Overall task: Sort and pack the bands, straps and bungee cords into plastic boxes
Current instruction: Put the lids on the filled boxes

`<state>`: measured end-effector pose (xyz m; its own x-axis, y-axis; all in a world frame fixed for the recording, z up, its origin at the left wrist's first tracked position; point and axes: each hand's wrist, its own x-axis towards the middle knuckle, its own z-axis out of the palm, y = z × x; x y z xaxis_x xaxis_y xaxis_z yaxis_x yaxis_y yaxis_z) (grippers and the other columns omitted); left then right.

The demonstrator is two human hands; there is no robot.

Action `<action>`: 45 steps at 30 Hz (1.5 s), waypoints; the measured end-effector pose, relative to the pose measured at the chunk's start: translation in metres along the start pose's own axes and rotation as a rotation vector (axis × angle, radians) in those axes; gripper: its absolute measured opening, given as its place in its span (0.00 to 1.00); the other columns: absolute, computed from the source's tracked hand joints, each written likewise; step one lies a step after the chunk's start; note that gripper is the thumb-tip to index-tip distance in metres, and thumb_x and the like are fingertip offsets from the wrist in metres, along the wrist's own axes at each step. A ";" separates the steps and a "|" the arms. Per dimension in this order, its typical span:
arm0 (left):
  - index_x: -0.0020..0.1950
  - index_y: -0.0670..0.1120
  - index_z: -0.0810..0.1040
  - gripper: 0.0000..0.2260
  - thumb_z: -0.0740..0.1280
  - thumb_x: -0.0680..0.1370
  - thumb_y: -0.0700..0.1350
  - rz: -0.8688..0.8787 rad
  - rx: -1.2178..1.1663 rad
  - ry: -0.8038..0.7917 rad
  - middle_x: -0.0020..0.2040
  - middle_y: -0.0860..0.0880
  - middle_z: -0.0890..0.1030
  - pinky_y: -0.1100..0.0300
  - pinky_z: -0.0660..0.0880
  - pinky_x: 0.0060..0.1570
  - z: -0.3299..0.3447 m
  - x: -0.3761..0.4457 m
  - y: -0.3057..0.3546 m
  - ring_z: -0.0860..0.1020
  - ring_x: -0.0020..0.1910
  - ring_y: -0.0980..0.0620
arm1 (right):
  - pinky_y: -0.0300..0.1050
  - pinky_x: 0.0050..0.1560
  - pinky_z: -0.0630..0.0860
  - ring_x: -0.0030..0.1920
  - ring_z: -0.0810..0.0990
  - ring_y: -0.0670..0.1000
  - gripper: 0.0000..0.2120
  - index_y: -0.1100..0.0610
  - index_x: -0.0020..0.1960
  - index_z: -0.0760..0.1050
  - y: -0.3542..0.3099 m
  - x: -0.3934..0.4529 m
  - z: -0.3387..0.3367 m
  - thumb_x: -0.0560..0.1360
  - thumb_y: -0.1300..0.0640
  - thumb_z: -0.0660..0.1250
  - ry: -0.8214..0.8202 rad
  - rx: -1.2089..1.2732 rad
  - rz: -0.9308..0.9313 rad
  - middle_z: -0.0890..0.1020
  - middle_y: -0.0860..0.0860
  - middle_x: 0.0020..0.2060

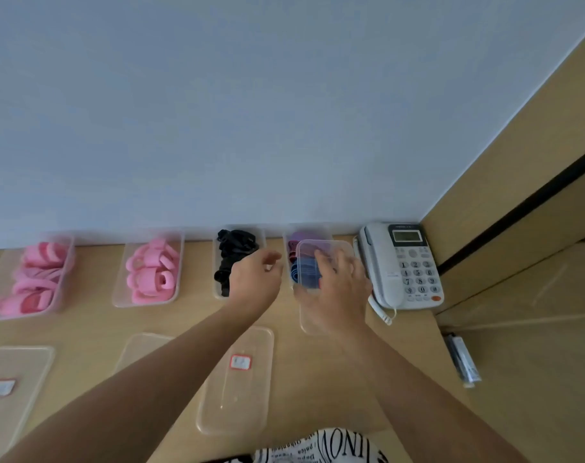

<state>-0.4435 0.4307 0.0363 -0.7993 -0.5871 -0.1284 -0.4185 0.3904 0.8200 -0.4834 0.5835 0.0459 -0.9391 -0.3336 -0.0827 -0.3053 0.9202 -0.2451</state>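
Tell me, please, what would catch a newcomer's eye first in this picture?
Probably the bright pink bands filling two clear boxes at the left of the row along the wall. Next, the right hand holding a clear lid over the rightmost box of blue and purple bands, while the left hand hovers over the box of black cords. A white desk phone sits in the corner.

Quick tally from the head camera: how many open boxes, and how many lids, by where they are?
Open boxes along the wall: 4 (pink, pink, black, blue-purple)
Lids flat on the desk: 3 ()
Lid in right hand: 1
Total: 8
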 end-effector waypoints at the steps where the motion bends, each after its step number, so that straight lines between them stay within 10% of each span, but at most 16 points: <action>1: 0.60 0.51 0.83 0.10 0.68 0.80 0.47 -0.019 0.011 -0.002 0.55 0.55 0.84 0.63 0.71 0.52 -0.001 0.003 0.000 0.78 0.48 0.59 | 0.64 0.72 0.60 0.78 0.53 0.60 0.36 0.42 0.77 0.60 -0.001 0.012 0.001 0.72 0.30 0.60 -0.024 -0.021 -0.022 0.56 0.50 0.79; 15: 0.61 0.49 0.83 0.11 0.67 0.80 0.43 -0.183 0.070 -0.008 0.52 0.52 0.86 0.52 0.80 0.56 0.023 0.037 0.007 0.84 0.49 0.51 | 0.64 0.66 0.57 0.76 0.54 0.64 0.39 0.43 0.79 0.56 -0.006 0.097 0.039 0.74 0.24 0.46 -0.114 -0.165 -0.169 0.57 0.55 0.79; 25: 0.50 0.39 0.82 0.10 0.61 0.77 0.34 -0.145 0.215 -0.096 0.44 0.42 0.84 0.53 0.77 0.46 0.048 0.042 0.015 0.78 0.43 0.46 | 0.63 0.78 0.39 0.80 0.35 0.63 0.38 0.48 0.82 0.43 0.011 0.097 0.058 0.78 0.29 0.36 -0.128 -0.101 -0.220 0.40 0.59 0.81; 28: 0.54 0.44 0.82 0.14 0.60 0.77 0.34 -0.212 0.151 -0.095 0.45 0.48 0.83 0.63 0.73 0.40 0.047 0.043 0.018 0.78 0.46 0.49 | 0.64 0.78 0.40 0.80 0.36 0.64 0.38 0.46 0.82 0.43 0.010 0.096 0.057 0.77 0.29 0.34 -0.117 -0.090 -0.216 0.41 0.59 0.81; 31: 0.67 0.44 0.78 0.20 0.60 0.77 0.34 -0.287 0.056 -0.092 0.56 0.45 0.83 0.56 0.78 0.55 0.044 0.046 0.020 0.79 0.54 0.49 | 0.64 0.78 0.43 0.80 0.39 0.64 0.38 0.46 0.82 0.45 0.008 0.096 0.056 0.77 0.30 0.35 -0.101 -0.084 -0.216 0.43 0.60 0.81; 45: 0.55 0.49 0.81 0.16 0.60 0.74 0.35 -0.404 -0.165 -0.096 0.51 0.45 0.84 0.47 0.83 0.51 0.040 0.056 0.012 0.85 0.48 0.45 | 0.64 0.77 0.49 0.80 0.44 0.64 0.37 0.50 0.82 0.53 0.006 0.097 0.056 0.79 0.31 0.39 -0.028 -0.076 -0.242 0.50 0.60 0.81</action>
<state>-0.5111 0.4310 0.0167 -0.6253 -0.5975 -0.5020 -0.6376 0.0201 0.7701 -0.5677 0.5455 -0.0179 -0.8329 -0.5504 -0.0575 -0.5324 0.8254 -0.1880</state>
